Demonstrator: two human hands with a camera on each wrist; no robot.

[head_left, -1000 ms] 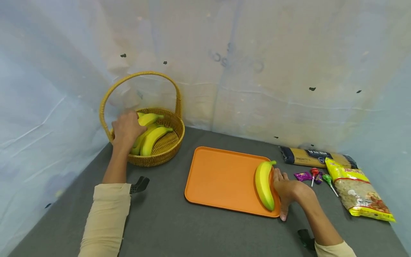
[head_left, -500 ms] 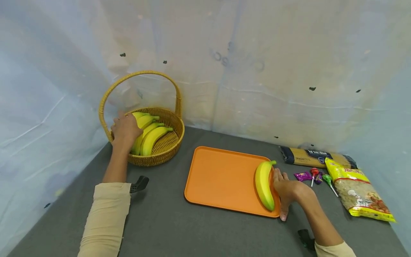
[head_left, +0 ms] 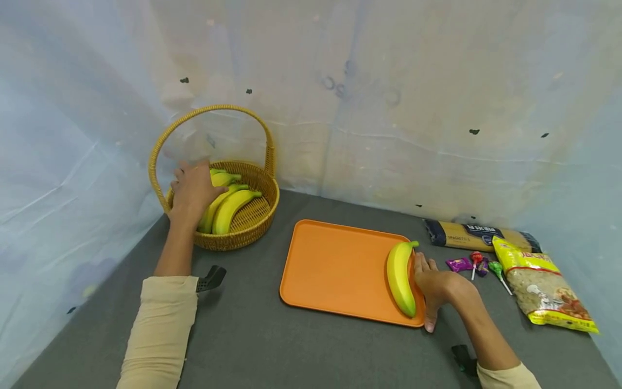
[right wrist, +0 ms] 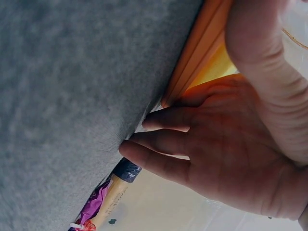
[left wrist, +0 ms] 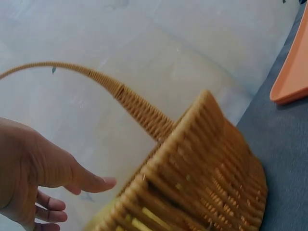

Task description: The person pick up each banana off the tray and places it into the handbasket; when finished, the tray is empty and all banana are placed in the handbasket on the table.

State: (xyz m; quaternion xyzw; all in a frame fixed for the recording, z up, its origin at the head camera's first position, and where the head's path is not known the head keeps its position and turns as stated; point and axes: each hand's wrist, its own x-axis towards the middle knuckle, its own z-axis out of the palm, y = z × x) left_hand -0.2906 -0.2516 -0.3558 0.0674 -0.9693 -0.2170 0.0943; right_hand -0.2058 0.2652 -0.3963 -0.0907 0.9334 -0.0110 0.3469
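Observation:
In the head view my left hand [head_left: 193,189] hovers over the left side of a wicker basket [head_left: 243,239], covering part of several bananas [head_left: 232,212] inside. The left wrist view shows that hand [left wrist: 45,173] holding nothing, its thumb stretched toward the basket rim [left wrist: 144,180] and its fingers loosely bent. On the right end of an orange tray [head_left: 335,267] lies a single banana [head_left: 400,278]. My right hand [head_left: 434,286] rests along that end, fingers extended beside the tray edge and thumb down near its front corner. Up close, the right hand [right wrist: 216,144] lies against the tray's side [right wrist: 195,57].
Right of the tray lie a spaghetti pack [head_left: 478,236], a purple-wrapped candy [head_left: 459,265], a red lollipop [head_left: 476,258], a green lollipop [head_left: 497,269] and a yellow bag [head_left: 546,289]. The basket's tall handle [head_left: 214,108] arches above it. A plastic sheet [head_left: 389,108] hangs behind.
My left hand first drew back slightly, uncovering more of the bananas, then moved up and right with its thumb spread over them. The right hand and tray stay in place.

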